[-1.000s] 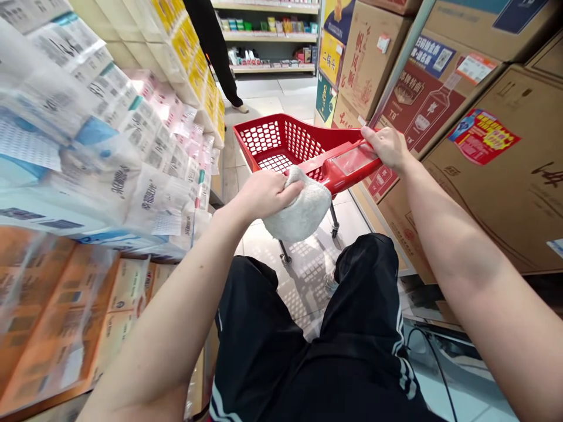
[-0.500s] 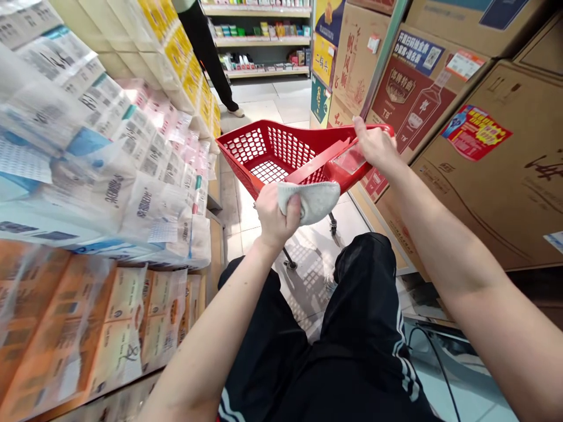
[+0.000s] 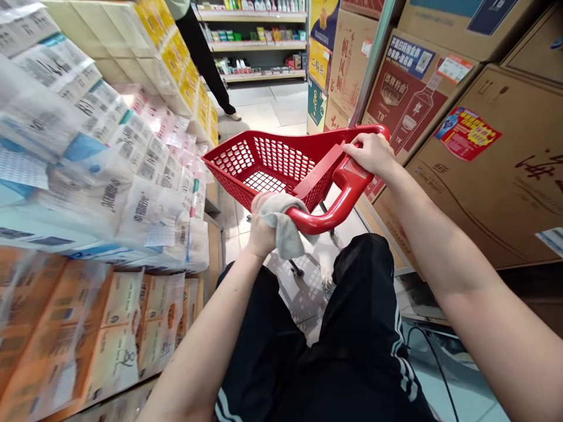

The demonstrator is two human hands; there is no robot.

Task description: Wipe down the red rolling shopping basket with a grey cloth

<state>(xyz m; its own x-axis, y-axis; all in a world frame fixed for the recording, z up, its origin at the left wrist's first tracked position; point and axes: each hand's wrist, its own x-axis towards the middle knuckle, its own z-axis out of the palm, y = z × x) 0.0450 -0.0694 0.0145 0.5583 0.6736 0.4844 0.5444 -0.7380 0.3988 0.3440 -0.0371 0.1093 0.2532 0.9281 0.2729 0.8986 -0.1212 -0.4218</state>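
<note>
A red plastic shopping cart (image 3: 268,164) stands in the aisle ahead of me, its basket empty. My left hand (image 3: 260,230) is closed on a white cloth (image 3: 285,225), which it presses against the left end of the cart's red handle (image 3: 334,214). My right hand (image 3: 372,153) grips the right end of that handle near its flat panel. My legs in black shorts show below.
Stacked tissue packs (image 3: 105,170) fill the shelves on my left. Tall cardboard cartons (image 3: 475,146) line the right side. Another person's legs (image 3: 206,58) stand further down the aisle before a stocked shelf (image 3: 259,53). A black cable (image 3: 422,340) lies on the tiled floor.
My left hand has carried the cloth down from the flat panel to the handle's left curve. The cart has tilted and swung a little left; my right hand kept its grip.
</note>
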